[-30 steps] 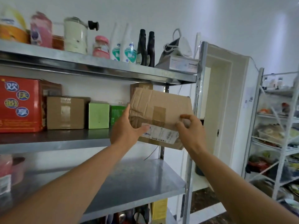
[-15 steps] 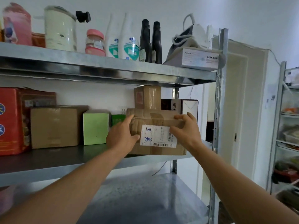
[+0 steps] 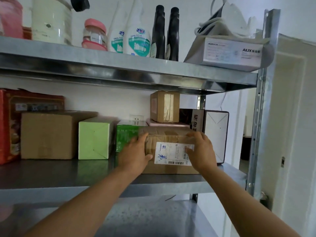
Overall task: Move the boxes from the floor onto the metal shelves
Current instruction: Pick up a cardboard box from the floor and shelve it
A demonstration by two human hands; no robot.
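Note:
A worn brown cardboard box (image 3: 171,142) with a white shipping label rests on the middle metal shelf (image 3: 68,175), near its right end. My left hand (image 3: 135,154) grips its left side and my right hand (image 3: 202,151) grips its right side. The box stands in front of a green box (image 3: 127,139) and a pink flat box (image 3: 164,124), with a black-and-white box (image 3: 216,134) just to its right.
On the same shelf are a light green box (image 3: 94,138), a plain brown carton (image 3: 47,135), a red carton (image 3: 8,125) and a small taped box (image 3: 165,106). The top shelf (image 3: 119,65) holds bottles, jars and an AUX box (image 3: 234,52). A steel upright (image 3: 259,117) stands at the right.
The box went from held in the air, tilted, to level on the middle shelf, then further back on it. Both hands stayed on its sides. My view moved closer.

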